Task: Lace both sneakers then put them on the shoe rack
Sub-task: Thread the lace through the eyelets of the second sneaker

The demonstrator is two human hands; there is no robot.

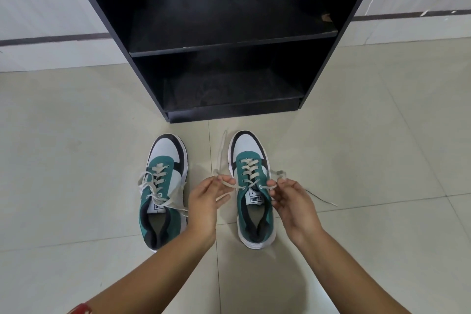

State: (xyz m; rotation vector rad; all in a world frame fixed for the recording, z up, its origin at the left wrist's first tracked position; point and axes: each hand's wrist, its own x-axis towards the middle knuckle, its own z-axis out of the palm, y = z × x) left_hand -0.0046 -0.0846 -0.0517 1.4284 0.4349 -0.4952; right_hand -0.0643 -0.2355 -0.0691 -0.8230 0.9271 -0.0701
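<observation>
Because the black shoe rack [229, 33] stands open-fronted on the tiled floor [76, 160], it serves as the landmark; both shelves visible hold nothing, likely waiting for the pair.

Just in front of rack, toes pointing at it: two green-and-white sneakers, side by side, a gap between them. Toe-in placement probably lets each slide straight onto a shelf later.

Left sneaker [163, 191]: laced through its eyelets, ends loosely crossed and trailing over the side. Whether it is knotted, cannot tell.

Right sneaker [254, 191]: crisscrossed to the top eyelets, farther from rack at the tongue end.

Left hand [206, 204]: fingers pinched closed on one lace end [221, 160], which trails toward the rack.

Right hand [290, 204]: fingers pinched closed on the other lace end [277, 174].

Both ends drawn outward, apparently to even tension before tying. Judgement: lacing near done, racking not begun.
</observation>
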